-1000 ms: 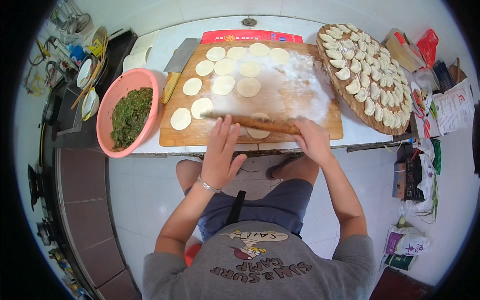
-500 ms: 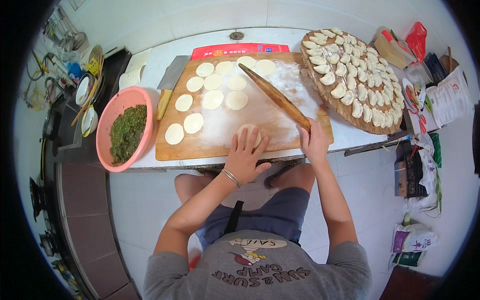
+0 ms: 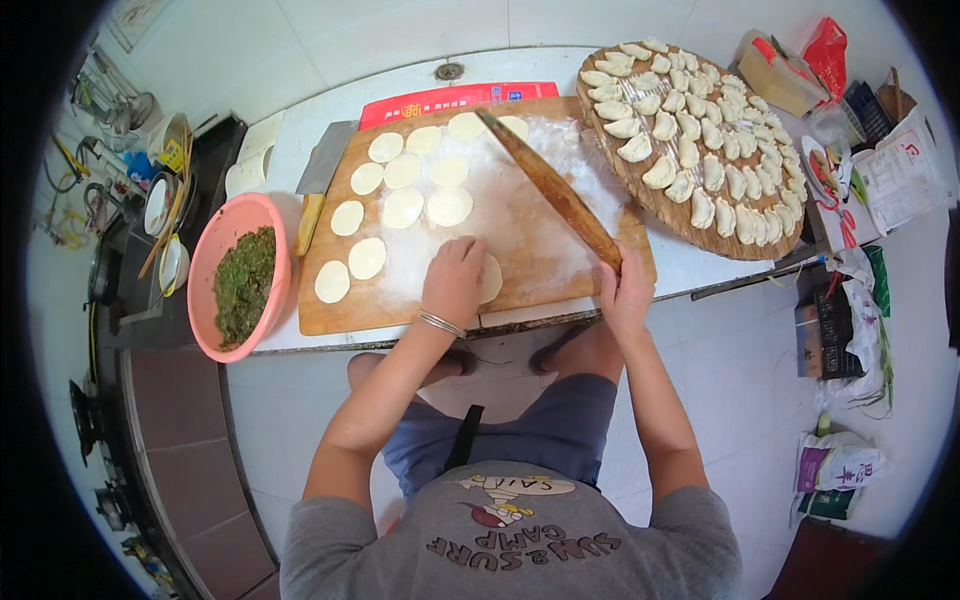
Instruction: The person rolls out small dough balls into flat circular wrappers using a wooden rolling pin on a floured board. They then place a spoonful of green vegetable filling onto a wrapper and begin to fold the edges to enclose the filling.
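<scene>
My right hand [image 3: 627,290] is closed round the near end of a wooden rolling pin [image 3: 555,190], which slants up and leftward over the floured wooden board [image 3: 560,275]. At the board's near edge, my left hand [image 3: 455,282] has its fingers curled on the left side of a round dumpling wrapper [image 3: 491,279]; its fingertips are partly hidden. Several more flat, round wrappers [image 3: 402,208] lie over the left and far parts of the board. White flour [image 3: 560,150] is dusted across its middle and far right.
Left of the board stands a pink basin [image 3: 199,290] of green filling [image 3: 245,285]. A cleaver [image 3: 325,160] rests along the board's left edge. A round wooden tray [image 3: 640,185] full of folded dumplings [image 3: 712,132] sits at the right, beside a plastic tub [image 3: 780,78].
My left hand has gone from lying flat with spread fingers on the wrapper to curled fingers at its left side. The rolling pin stays in my right hand. The whole view has shifted slightly.
</scene>
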`<move>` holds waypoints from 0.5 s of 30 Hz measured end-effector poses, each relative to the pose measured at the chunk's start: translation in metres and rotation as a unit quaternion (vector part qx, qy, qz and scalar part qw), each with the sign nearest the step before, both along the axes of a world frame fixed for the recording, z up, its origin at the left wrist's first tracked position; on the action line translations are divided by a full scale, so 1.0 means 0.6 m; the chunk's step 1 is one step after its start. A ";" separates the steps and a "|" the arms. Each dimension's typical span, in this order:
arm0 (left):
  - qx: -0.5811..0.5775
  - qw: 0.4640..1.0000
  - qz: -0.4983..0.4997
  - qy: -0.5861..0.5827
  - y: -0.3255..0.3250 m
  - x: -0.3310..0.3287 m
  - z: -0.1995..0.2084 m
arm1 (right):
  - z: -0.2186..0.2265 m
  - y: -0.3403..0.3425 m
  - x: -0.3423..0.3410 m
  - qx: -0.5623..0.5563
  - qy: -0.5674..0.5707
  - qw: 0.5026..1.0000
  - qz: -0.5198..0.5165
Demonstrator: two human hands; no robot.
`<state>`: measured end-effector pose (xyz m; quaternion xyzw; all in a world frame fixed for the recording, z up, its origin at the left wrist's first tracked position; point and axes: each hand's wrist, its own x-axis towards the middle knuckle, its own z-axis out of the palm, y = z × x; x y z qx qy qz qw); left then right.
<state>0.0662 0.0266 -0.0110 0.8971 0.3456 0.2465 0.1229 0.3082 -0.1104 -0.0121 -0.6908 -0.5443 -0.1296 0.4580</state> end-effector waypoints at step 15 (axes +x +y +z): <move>-0.285 0.957 0.043 -0.033 0.050 0.053 0.075 | 0.015 -0.047 -0.024 -0.022 0.111 0.994 0.009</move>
